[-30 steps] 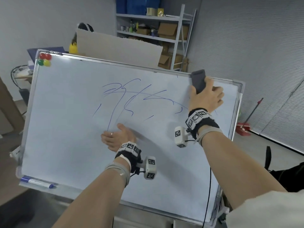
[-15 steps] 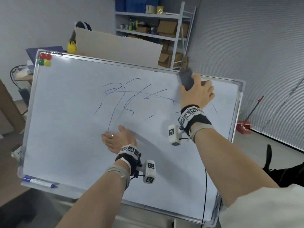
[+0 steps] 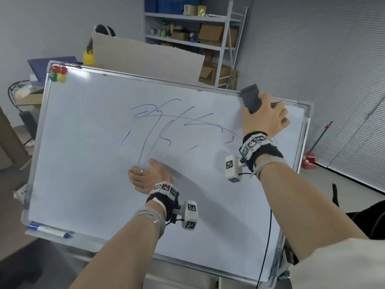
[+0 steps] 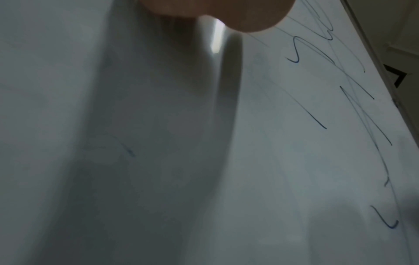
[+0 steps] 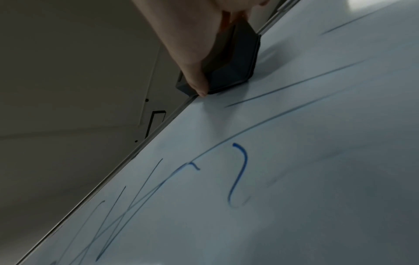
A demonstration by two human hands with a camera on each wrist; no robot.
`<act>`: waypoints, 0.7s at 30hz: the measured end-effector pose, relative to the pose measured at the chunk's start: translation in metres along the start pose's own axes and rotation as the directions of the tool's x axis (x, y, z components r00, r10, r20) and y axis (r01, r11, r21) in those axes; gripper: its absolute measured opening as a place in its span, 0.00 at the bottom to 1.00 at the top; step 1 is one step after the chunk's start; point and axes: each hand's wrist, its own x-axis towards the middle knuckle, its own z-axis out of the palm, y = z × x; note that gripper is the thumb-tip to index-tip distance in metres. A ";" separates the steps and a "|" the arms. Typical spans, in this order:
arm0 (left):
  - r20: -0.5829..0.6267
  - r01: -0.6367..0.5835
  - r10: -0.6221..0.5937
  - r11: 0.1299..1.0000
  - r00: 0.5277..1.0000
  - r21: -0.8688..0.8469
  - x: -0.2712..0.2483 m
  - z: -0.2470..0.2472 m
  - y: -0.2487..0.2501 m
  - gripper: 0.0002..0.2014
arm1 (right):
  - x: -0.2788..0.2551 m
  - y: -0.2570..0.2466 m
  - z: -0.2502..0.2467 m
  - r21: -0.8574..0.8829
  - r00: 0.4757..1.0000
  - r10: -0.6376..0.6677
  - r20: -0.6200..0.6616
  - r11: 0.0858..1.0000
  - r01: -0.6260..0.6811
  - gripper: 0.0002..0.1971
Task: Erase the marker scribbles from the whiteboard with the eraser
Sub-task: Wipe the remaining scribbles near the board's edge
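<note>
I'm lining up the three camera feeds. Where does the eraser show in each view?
Head: the dark eraser sits upper right, gripped by the right hand at the whiteboard's top frame.
Left wrist: not in it.
Right wrist: upper middle, against the board.
Shared landmark: the hooked blue stroke.

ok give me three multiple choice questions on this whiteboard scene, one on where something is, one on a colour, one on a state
1. Where is the eraser?
A. at the whiteboard's top edge, near its right corner
B. on the bottom tray
C. beside the magnets

2. What colour are the scribbles?
A. red
B. blue
C. green

3. What is the left hand doing?
A. gripping the marker
B. hanging off the board
C. resting on the board

Key: 1 A, the right hand grips it at the top frame. 2 B, every stroke shows blue. 3 C, the hand lies on the surface below the scribbles.
</note>
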 end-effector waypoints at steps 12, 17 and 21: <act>-0.044 -0.018 0.020 0.999 0.999 0.038 0.017 0.003 -0.010 0.33 | -0.017 -0.017 0.011 0.104 0.996 -0.069 0.049 0.993 0.063 0.23; -0.025 -0.014 0.016 0.999 1.000 0.051 0.006 0.006 -0.011 0.35 | -0.032 -0.019 0.011 0.110 0.972 -0.202 0.123 0.976 0.189 0.24; -0.013 -0.039 0.040 0.997 0.999 0.066 -0.010 0.015 -0.013 0.35 | -0.023 0.039 -0.003 0.019 1.000 -0.007 0.016 1.000 0.007 0.27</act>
